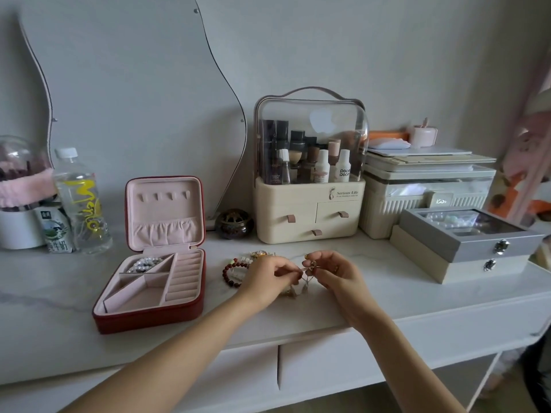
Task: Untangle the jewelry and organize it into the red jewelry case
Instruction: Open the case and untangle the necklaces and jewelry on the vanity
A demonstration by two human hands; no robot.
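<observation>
Bench: white marbled bench (59, 296) against a grey wall, with a wavy mirror (128, 93) leaning behind.
Red jewelry case: red jewelry case (152, 315) stands open at left, a pearl strand (143, 264) in its rear compartment.
Jewelry: tangled jewelry (307, 271) lifted between both hands; a red bead bracelet (231, 271) lies on the bench just right of the case.
Left hand: left hand (267, 278) pinches the tangle with curled fingers.
Right hand: right hand (340, 272) pinches it likewise.
Behind: cream cosmetics organizer (310, 216), stacked grey boxes (468, 242), water bottle (80, 201).
</observation>
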